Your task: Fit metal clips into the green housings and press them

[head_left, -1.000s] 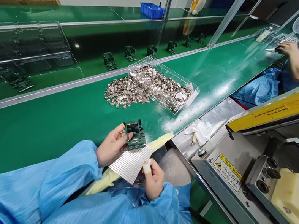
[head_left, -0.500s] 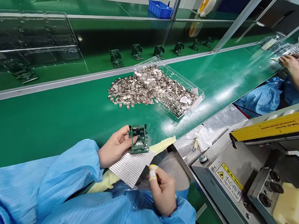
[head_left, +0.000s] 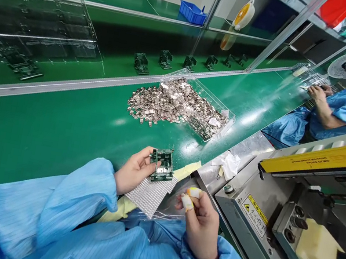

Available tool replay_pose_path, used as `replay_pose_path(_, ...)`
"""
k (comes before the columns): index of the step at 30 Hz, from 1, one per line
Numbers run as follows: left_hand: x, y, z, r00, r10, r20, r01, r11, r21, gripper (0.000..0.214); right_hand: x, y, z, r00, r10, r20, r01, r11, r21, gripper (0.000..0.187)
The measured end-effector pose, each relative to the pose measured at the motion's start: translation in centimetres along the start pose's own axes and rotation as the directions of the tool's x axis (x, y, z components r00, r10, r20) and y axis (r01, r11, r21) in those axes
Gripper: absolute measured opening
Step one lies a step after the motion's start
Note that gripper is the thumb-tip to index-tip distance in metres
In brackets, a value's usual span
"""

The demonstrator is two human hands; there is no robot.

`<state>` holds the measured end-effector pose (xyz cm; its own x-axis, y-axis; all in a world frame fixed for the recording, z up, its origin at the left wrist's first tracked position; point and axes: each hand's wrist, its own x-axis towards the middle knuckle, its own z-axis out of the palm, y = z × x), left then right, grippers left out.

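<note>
My left hand (head_left: 135,170) grips a green circuit board assembly (head_left: 163,166), thumb over its near side. Just below the board, a sheet of small silver rectangles (head_left: 147,197) lies tilted over my lap, its upper edge partly covered by the board and hand. Pale yellow material (head_left: 187,170) shows behind and beneath that sheet. Right of it is my right hand (head_left: 199,223), apart from the board, with yellow-and-white wraps on the thumb and a finger. Its fingertips are drawn together; anything pinched there is too small to make out.
Loose small metal pieces (head_left: 150,105) are heaped beside a clear tray (head_left: 227,123) holding more. Several board assemblies (head_left: 165,60) stand along the back. A machine with a warning label (head_left: 255,214) flanks my right. Beyond it a co-worker's hands (head_left: 318,92) are busy.
My right hand has moved away from the silver sheet, rightward. The board stays in my left hand, turned slightly. The whole view has shifted and tilted a little.
</note>
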<state>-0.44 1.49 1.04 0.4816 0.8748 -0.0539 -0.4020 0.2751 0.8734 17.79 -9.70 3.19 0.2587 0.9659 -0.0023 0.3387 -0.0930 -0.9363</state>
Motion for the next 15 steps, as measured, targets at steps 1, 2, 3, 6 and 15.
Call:
replay_pose_path(1,0.0,0.0,0.0,1.000,0.012,-0.008,-0.012,1.000,0.018,0.031,0.3,-0.2,0.2,0.999,0.034,-0.008,-0.033,0.997,0.072,0.011)
replay_pose_path(2,0.0,0.1,0.0,1.000,0.026,-0.014,-0.025,0.999,0.037,0.033,0.7,-0.4,0.4,0.998,0.056,-0.021,-0.053,0.990,0.129,0.013)
replay_pose_path(3,-0.1,0.2,0.0,0.999,0.036,-0.016,-0.035,0.998,0.056,0.034,1.1,-0.5,0.6,0.997,0.063,-0.042,-0.056,0.986,0.158,0.014)
replay_pose_path(6,-0.3,0.2,0.1,0.999,0.043,-0.009,-0.042,0.995,0.090,0.038,2.1,-1.1,1.5,0.989,-0.046,-0.140,0.059,0.994,0.089,0.010)
replay_pose_path(15,-0.7,-0.9,0.1,0.999,0.041,0.007,-0.041,0.992,0.117,0.038,2.5,-2.5,4.0,0.911,-0.397,-0.107,0.366,0.901,-0.233,0.020)
